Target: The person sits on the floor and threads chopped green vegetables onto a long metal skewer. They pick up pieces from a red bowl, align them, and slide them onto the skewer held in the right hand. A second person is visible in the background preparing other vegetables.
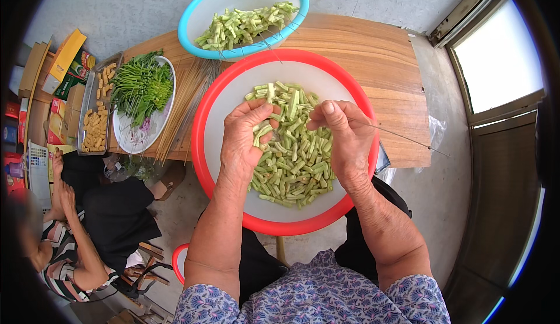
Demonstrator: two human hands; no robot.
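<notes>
Cut green bean pieces (302,166) lie heaped in a white basin with a red rim (284,228) before me. Over its left side my left hand (247,133) holds a few bean pieces between thumb and fingers. My right hand (343,138), over the basin's right side, pinches a thin metal skewer (407,139) whose far end points right, past the table edge. Whether a piece sits on the skewer's near end I cannot tell. Behind the red-rimmed basin, a blue-rimmed basin (188,44) holds threaded-looking bean pieces (245,26) with thin skewers sticking out over its rim.
Left on the wooden table (376,57) are bundled skewers (186,100), a white oval plate (164,127) of leafy greens (146,89) and a metal tray (83,118) of tan pieces. Boxes (65,68) stand beyond. A seated person (83,245) is at lower left; a phone-like object (382,160) lies by the basin's right.
</notes>
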